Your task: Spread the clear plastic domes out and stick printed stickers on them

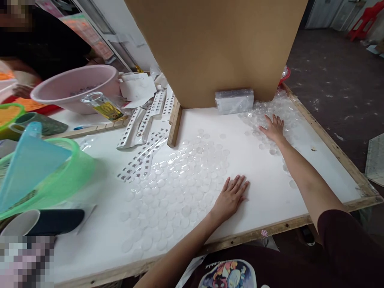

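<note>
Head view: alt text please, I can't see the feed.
A person's left hand lies palm down on a white tabletop beside spread-out clear discs, while the right hand, fingers spread, is at a heap of clear pieces. Tall brown cardboard stands behind; a green container sits at left.

Clear discs [186, 211] lay scattered across a wood-edged white table [267, 200], a shiny plastic heap [289, 110] near its far right corner, while printed strips [127, 136], a green basket [76, 170] and a wrapped packet [235, 102] sat around them.
</note>
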`<state>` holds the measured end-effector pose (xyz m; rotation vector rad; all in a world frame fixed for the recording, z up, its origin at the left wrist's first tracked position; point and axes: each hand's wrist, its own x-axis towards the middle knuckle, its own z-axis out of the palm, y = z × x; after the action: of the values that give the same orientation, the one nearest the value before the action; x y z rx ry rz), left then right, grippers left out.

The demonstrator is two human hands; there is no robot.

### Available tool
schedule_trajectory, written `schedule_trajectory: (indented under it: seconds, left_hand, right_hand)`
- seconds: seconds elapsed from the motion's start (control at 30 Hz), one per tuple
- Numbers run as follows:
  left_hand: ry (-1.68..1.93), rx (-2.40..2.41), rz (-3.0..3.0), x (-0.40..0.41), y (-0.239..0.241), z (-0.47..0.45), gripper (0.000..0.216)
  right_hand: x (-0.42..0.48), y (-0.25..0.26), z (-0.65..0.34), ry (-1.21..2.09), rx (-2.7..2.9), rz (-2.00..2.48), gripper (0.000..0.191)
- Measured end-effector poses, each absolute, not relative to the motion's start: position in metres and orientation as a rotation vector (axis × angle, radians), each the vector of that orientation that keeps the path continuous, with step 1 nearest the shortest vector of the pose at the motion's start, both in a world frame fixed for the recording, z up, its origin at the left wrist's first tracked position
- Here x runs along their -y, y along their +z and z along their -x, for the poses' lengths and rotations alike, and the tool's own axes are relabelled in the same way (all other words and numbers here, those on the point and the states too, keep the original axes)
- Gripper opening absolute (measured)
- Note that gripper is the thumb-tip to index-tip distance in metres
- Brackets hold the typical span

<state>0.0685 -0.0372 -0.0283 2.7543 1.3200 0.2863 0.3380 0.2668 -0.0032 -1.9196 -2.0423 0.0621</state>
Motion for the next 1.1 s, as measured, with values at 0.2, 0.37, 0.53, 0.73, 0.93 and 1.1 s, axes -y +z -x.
schedule_trajectory:
  seconds: [0.2, 0.37, 0.53, 0.73, 0.93, 1.1]
  left_hand:
    - [0.301, -1.486, -2.693, 0.028, -0.027, -0.045, 0.053]
    - [0.383, -1.531, -2.666, 0.026, -0.027, -0.038, 0.053]
    - [0.447, -1.525, -2.650, 0.025, -0.027, -0.041, 0.055]
    - [0.422, -1.558, -2.655, 0.027, -0.026, -0.043, 0.052]
    - [0.395, -1.562, -2.653, 0.030, -0.025, -0.040, 0.053]
    - [0.408, -1.542, -2.619, 0.027, -0.024, -0.040, 0.050]
  right_hand:
    - [-0.234, -0.016, -0.342, 0.043, 2.202, 1.779, 0.060]
    - [-0.188, -0.021, -0.354, 0.053, 2.335, 1.553, 0.059]
    - [-0.190, -0.011, -0.336, 0.088, 2.302, 1.486, 0.058]
    - [-0.237, -0.002, -0.272, 0.144, 2.355, 1.582, 0.065]
    - [-0.231, -0.008, -0.260, 0.259, 2.457, 1.534, 0.051]
    - [-0.172, -0.019, -0.290, 0.314, 2.516, 1.269, 0.045]
